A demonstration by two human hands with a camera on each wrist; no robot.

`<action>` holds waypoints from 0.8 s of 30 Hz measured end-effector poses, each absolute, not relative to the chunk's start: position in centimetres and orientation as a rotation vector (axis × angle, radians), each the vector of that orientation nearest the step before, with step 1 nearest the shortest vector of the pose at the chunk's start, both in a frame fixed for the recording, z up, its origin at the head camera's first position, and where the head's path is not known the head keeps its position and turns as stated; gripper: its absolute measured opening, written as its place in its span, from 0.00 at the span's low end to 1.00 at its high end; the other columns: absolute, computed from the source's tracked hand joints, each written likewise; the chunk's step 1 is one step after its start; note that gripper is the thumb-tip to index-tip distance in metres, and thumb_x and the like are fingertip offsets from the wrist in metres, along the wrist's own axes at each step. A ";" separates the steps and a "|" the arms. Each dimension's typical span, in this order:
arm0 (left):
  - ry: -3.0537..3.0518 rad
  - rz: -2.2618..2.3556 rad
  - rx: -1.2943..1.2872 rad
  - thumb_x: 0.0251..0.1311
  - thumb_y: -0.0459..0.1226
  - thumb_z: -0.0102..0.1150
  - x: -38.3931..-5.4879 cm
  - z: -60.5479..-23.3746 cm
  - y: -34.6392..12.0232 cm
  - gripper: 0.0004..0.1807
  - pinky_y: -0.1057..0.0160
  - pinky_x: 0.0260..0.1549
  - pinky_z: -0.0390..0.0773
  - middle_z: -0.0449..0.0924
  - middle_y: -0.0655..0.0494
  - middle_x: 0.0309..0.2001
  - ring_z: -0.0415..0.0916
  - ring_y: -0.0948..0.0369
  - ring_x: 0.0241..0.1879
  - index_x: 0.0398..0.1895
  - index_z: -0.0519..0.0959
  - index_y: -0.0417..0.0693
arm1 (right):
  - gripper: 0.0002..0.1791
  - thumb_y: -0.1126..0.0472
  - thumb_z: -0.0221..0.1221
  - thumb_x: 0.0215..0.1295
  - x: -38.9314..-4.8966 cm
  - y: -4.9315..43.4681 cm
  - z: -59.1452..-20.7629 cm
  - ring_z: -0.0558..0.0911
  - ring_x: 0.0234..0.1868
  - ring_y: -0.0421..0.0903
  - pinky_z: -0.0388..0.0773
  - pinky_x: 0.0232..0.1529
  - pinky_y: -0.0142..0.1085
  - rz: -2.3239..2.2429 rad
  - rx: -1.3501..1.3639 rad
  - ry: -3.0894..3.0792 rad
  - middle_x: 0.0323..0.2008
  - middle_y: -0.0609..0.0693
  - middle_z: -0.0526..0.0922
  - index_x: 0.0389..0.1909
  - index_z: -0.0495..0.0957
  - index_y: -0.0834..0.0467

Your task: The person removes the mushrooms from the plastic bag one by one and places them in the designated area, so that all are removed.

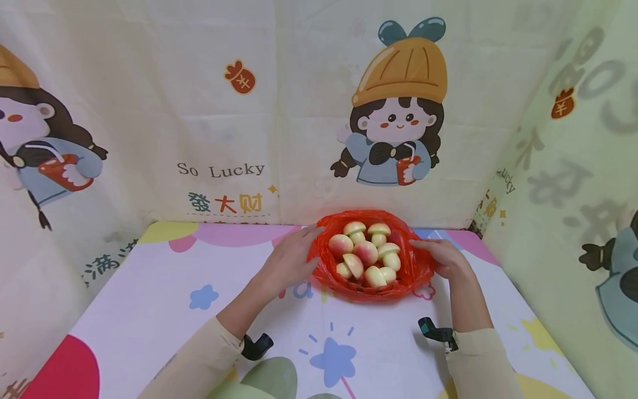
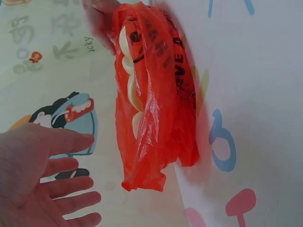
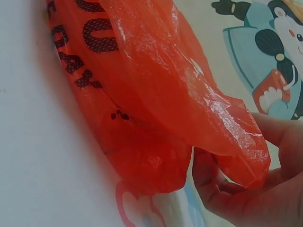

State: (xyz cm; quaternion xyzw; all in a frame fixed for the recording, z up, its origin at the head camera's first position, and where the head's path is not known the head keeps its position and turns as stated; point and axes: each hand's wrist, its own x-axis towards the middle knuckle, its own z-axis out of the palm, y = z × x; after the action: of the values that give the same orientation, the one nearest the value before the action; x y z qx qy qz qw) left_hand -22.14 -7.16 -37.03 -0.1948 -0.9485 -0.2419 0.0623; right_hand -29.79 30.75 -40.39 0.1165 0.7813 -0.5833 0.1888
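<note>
A red plastic bag fills the centre, its crinkled side bearing black print and its rim edging pale, rounded pieces. At 8 o'clock the left hand spreads its fingers, apart from the bag. At 11 o'clock the blurred right hand meets the bag's far end. A cartoon figure lies at 9 o'clock on the pale cloth; a blue print marks the white tabletop at 4 o'clock.
</note>
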 end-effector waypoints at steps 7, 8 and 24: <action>-2.858 -0.740 -0.601 0.66 0.39 0.68 -23.0 -37.0 -6.9 0.36 0.45 0.62 0.80 0.71 0.50 0.74 0.69 0.49 0.73 0.77 0.68 0.51 | 0.37 0.46 0.62 0.73 -30.2 30.8 -40.6 0.85 0.44 0.43 0.87 0.48 0.38 -1.650 0.309 2.087 0.49 0.48 0.81 0.71 0.61 0.64; -2.858 -0.751 -0.601 0.66 0.39 0.69 -23.2 -37.0 -6.9 0.36 0.45 0.61 0.81 0.72 0.50 0.74 0.70 0.49 0.72 0.77 0.68 0.51 | 0.36 0.46 0.62 0.73 -30.3 30.9 -40.7 0.86 0.43 0.42 0.88 0.48 0.38 -1.661 0.315 2.062 0.47 0.47 0.82 0.69 0.62 0.63; -2.912 -0.928 -0.890 0.65 0.36 0.69 -25.5 -37.4 -5.1 0.33 0.48 0.62 0.80 0.74 0.51 0.70 0.69 0.51 0.72 0.74 0.72 0.52 | 0.24 0.50 0.62 0.74 -30.2 31.4 -41.3 0.89 0.43 0.43 0.87 0.49 0.39 -1.856 0.338 1.765 0.43 0.44 0.87 0.62 0.67 0.56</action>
State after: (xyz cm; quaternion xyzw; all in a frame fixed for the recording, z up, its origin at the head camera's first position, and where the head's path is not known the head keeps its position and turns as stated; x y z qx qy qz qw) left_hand -25.48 -5.13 -37.44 -0.2797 -0.9146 -0.2913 -0.0208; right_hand -30.24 31.43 -41.31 0.1256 0.6568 -0.6906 0.2754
